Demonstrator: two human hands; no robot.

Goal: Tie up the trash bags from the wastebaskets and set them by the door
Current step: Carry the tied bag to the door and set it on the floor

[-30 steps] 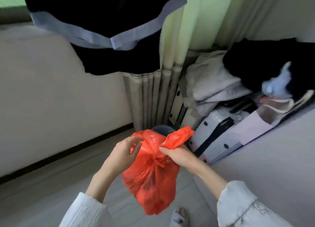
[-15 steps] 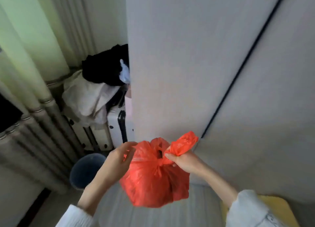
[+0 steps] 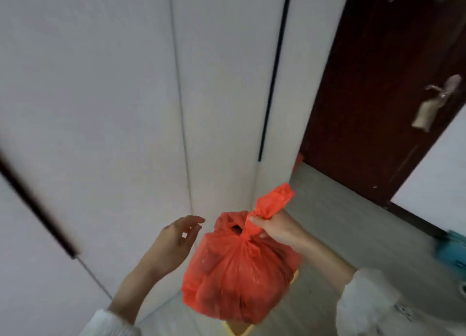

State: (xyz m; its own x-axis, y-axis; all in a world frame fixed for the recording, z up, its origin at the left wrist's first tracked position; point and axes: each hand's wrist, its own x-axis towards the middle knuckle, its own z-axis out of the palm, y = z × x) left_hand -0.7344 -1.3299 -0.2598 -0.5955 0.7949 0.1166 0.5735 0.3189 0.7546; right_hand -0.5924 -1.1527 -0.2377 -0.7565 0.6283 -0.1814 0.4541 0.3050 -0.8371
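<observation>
Gripping the twisted neck of the crinkled orange-red plastic trash bag [image 3: 239, 272] with the right hand [image 3: 276, 228], fingers curled round the knot and the bag's loose tail sticking up and to the right just above the fist. Hanging below and slightly left of that grip, the full rounded body of the bag, clear of the floor. Hovering just left of the grip, apart from the plastic, the left hand [image 3: 174, 245], fingers loosely spread and relaxed, holding nothing. Showing at both wrists, white textured sleeves [image 3: 370, 308].

Standing behind and above the grip, tall white cabinet panels [image 3: 106, 96] with 2 thin dark vertical lines between them. Standing up and to the right of the grip, well apart from it, a dark reddish-brown wooden door [image 3: 378, 83] with a pale metal lever handle [image 3: 438, 93], blurred. Peeking out at the foot of the door, near the cabinet corner, a small orange-red scrap [image 3: 299, 159], too small to identify. Stretching right of the grip toward the door, a pale grey wood-grain floor [image 3: 353, 229]. Sitting far right of the grip at the frame edge, a blurred teal object [image 3: 451, 250]. Peeking out directly below the hanging bag, a yellow edge [image 3: 237, 329], otherwise hidden.
</observation>
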